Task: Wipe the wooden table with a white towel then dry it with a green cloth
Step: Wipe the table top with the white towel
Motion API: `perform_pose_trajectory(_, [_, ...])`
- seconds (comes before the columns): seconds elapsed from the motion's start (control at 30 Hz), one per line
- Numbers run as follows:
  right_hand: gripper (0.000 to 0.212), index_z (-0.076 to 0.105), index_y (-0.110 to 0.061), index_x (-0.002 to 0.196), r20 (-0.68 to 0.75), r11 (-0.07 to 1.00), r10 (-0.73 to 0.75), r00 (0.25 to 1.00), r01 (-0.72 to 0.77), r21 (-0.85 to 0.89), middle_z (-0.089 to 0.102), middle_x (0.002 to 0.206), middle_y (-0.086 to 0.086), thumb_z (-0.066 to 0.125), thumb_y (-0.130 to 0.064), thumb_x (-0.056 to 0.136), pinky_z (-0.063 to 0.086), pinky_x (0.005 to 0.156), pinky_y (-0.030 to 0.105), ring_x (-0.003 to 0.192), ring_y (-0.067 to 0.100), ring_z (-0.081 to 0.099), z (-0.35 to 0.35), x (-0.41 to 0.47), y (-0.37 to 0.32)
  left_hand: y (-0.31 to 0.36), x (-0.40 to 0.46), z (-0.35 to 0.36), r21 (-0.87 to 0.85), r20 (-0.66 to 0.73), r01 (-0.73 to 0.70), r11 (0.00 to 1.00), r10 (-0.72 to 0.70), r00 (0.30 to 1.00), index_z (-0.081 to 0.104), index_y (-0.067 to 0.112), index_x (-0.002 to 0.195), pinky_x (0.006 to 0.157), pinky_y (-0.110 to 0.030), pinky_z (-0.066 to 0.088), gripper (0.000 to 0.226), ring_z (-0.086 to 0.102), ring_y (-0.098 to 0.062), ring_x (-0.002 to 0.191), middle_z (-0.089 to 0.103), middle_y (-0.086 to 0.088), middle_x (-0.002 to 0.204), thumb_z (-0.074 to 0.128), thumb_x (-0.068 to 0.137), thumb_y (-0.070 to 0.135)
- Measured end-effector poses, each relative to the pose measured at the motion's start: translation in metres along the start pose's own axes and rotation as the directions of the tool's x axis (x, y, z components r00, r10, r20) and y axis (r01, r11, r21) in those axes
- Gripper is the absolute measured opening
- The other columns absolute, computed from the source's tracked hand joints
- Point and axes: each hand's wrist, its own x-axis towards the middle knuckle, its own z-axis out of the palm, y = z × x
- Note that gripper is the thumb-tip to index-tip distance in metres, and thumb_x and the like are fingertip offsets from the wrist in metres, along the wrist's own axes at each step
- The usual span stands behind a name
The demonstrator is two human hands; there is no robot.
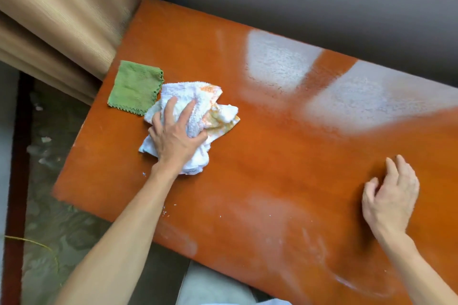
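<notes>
Towel [195, 116] is bunched under the left hand [177, 135], grip clamped on it, near the worktop's [285, 156] left end, touching the green cloth [135, 86], which lies flat and unused. Right hand [391, 193] rests loose, holding nothing. Looks like wiping's mid-way: crumbs and smears remain along the near edge, drying not started.
</notes>
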Motion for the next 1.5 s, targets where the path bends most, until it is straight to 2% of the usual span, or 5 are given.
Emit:
perform_pose_trajectory(0.33, [0.050,0.044,-0.017,0.147,0.081,0.985,-0.157,0.984,0.150,0.081,0.036,0.159,0.006,0.041,-0.023,0.098,0.014,0.121,0.046,0.147,0.031,0.029,0.086,-0.025,-0.221,0.049,-0.017,0.020,-0.031,-0.011,0.041,0.999,-0.041,0.999,0.038,0.040,0.149,0.091,-0.059,0.041,0.083,0.037,-0.052,0.127,0.026,-0.010,0.162,0.059,0.074,0.065])
perform_pose_trajectory(0.67, [0.052,0.040,0.000,0.145,0.061,0.988,-0.113,0.992,0.106,0.115,0.044,0.151,0.014,0.034,-0.017,0.096,0.013,0.125,0.045,0.147,0.030,0.030,0.087,-0.028,-0.214,0.067,-0.027,0.029,-0.044,-0.007,-0.334,0.942,0.334,0.943,0.039,0.049,0.146,0.086,-0.049,0.045,0.080,0.041,-0.040,0.121,0.029,0.000,0.159,0.061,0.073,0.074])
perform_pose_trajectory(1.07, [0.052,0.047,-0.003,0.143,0.047,0.988,-0.154,0.987,0.152,0.039,0.039,0.156,0.011,0.039,-0.017,0.094,0.018,0.123,0.048,0.146,0.030,0.032,0.085,-0.026,-0.219,-0.039,0.035,-0.014,-0.113,-0.061,0.007,0.994,-0.014,0.998,0.047,0.044,0.143,0.093,-0.049,0.040,0.073,0.040,-0.036,0.126,0.031,0.006,0.159,0.061,0.073,0.058])
perform_pose_trajectory(1.27, [0.053,0.047,-0.005,0.144,0.053,0.990,-0.142,0.988,0.141,0.014,0.040,0.156,0.011,0.038,-0.017,0.093,0.020,0.123,0.048,0.144,0.031,0.035,0.083,-0.026,-0.219,-0.013,0.014,-0.003,-0.108,-0.077,0.164,0.981,-0.173,0.982,0.045,0.043,0.144,0.087,-0.046,0.037,0.070,0.040,-0.040,0.125,0.029,0.003,0.161,0.057,0.077,0.059])
perform_pose_trajectory(1.5, [0.052,0.045,-0.007,0.145,0.075,0.988,-0.150,0.986,0.148,0.031,0.039,0.157,0.010,0.038,-0.021,0.096,0.018,0.123,0.048,0.145,0.029,0.033,0.084,-0.026,-0.216,0.041,-0.045,0.014,-0.046,0.004,-0.085,0.995,0.086,0.996,0.052,0.041,0.141,0.086,-0.052,0.044,0.072,0.043,-0.045,0.123,0.037,-0.004,0.158,0.055,0.072,0.065])
